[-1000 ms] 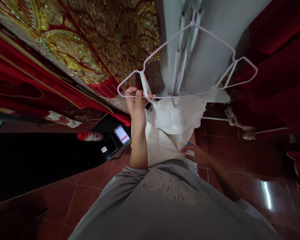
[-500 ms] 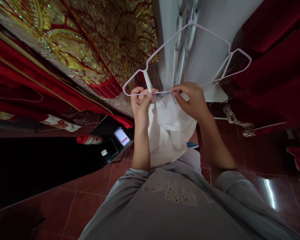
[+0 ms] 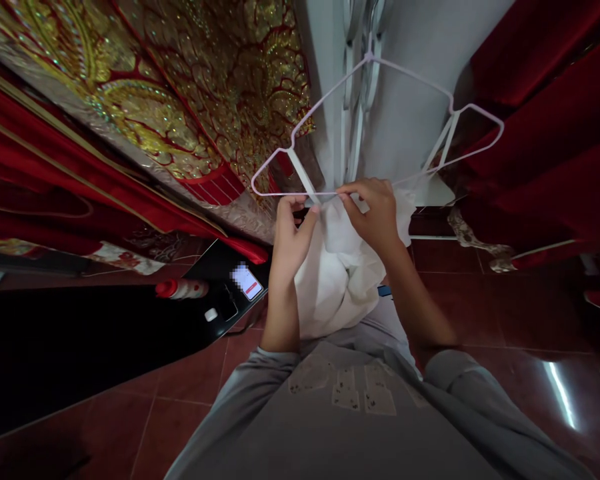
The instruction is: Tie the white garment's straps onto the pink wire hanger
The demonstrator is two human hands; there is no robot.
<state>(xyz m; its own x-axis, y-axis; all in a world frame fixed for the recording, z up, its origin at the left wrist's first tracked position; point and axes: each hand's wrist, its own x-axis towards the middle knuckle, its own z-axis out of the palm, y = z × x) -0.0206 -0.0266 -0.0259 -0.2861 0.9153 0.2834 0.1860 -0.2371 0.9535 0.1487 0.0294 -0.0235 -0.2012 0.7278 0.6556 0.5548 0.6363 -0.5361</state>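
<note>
A pale pink hanger (image 3: 369,58) is up in front of me, with white straps (image 3: 304,175) looped over its left and right shoulder notches. A white garment (image 3: 330,287) droops below it towards my lap. With thumb and fingers closed, my left hand (image 3: 291,243) pinches the lower end of the left strap, just under the hanger's bottom bar. My right hand (image 3: 375,212) pinches that bar near its middle with thumb and forefinger; white cloth lies right behind these fingers. Part of the bar is hidden by my right hand.
Gold-sequinned red garments (image 3: 220,80) hang at left, dark red ones (image 3: 555,140) at right. A black table (image 3: 105,333) at left bears a bottle (image 3: 183,289), a lit phone (image 3: 249,283), a dark phone (image 3: 227,305) and a small white case (image 3: 211,315). White metalwork (image 3: 353,120) stands behind the hanger.
My left hand has come off the hanger's bar and moved down and right to the strap's lower end. My right hand still pinches the bar. The view has shifted slightly.
</note>
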